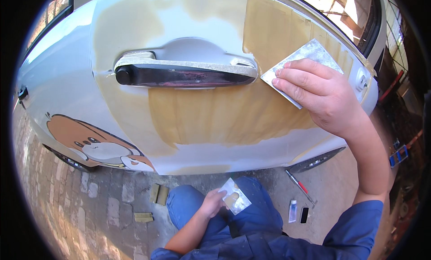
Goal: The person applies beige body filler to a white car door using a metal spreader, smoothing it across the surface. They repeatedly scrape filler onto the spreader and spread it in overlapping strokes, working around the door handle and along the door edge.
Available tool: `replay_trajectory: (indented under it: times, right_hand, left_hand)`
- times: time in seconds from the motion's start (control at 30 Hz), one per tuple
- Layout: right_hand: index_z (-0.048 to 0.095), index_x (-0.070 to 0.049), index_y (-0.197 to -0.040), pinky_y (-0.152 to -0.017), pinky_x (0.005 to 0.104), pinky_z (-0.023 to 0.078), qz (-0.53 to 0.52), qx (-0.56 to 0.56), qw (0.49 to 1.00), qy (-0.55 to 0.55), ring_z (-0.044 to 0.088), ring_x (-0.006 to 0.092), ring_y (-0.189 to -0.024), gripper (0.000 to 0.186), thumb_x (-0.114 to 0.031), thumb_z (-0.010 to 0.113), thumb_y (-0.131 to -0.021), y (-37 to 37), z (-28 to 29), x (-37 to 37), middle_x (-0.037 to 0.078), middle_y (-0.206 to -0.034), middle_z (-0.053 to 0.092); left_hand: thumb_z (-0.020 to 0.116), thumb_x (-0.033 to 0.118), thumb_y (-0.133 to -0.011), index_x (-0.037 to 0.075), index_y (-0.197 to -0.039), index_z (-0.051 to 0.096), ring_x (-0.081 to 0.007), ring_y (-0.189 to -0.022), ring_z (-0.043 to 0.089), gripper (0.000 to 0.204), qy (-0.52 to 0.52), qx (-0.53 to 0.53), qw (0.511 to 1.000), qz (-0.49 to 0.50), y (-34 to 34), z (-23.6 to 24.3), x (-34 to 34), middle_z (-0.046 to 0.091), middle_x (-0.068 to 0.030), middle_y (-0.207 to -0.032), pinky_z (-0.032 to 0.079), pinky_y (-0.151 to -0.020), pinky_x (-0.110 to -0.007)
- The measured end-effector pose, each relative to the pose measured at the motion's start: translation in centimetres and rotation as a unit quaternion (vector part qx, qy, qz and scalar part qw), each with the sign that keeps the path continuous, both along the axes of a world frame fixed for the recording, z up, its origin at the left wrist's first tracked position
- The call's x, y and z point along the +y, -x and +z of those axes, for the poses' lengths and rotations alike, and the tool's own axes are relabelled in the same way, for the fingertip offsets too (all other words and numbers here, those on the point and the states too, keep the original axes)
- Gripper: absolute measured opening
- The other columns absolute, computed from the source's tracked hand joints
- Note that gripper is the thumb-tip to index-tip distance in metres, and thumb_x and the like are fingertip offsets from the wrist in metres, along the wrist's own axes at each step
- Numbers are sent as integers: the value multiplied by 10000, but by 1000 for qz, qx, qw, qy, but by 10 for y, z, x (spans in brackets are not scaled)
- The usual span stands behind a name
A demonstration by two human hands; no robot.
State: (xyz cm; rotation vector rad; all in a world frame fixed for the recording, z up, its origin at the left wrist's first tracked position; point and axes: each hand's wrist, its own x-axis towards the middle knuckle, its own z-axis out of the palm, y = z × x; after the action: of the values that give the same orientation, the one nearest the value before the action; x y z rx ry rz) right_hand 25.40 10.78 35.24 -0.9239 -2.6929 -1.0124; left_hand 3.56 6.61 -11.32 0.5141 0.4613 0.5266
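A white car door (215, 154) stands before me, its surface coated in broad patches of yellowish-tan filler (202, 112). My right hand (325, 89) grips a flat square metal spreader (314, 51), its fingers pressed on the plate, which lies against or just over the filler right of the handle. The black door handle (184, 77) has pinkish scuffs and pale tape along its upper edge. Low over my knees, my left hand (211, 204) pinches a smaller metal plate (241, 205) carrying a dab of tan filler.
A cartoon animal sticker (90, 136) decorates the panel at left. Olive blocks (159, 194) lie on the paving by my left knee. To the right are a red-handled tool (300, 184), a small tube (292, 211) and a phone (304, 215), below the car's wheel (316, 161).
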Motion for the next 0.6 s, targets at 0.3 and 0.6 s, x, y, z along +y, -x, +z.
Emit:
replay_trajectory:
  times: [0.3, 0.6]
  right_hand:
    - [701, -26, -1234, -908, 361, 552, -66, 174, 978, 94, 671, 296, -1070, 421, 114, 589, -853, 6, 24, -45, 129, -1139, 702]
    - [678, -14, -1248, -950, 383, 522, -72, 280, 956, -53, 667, 357, -1060, 328, 31, 520, -964, 4, 46, 11, 188, -1159, 705]
  left_hand:
    - [541, 165, -1039, -75, -1180, 621, -225, -779, 713, 290, -18, -10, 1000, 17, -5, -16, 3, 722, -166, -1016, 579, -655, -328]
    - [542, 173, -1034, -77, -1189, 617, -229, -789, 714, 303, -33, -20, 999, 20, -4, -24, -2, 722, -167, -1030, 582, -645, -329]
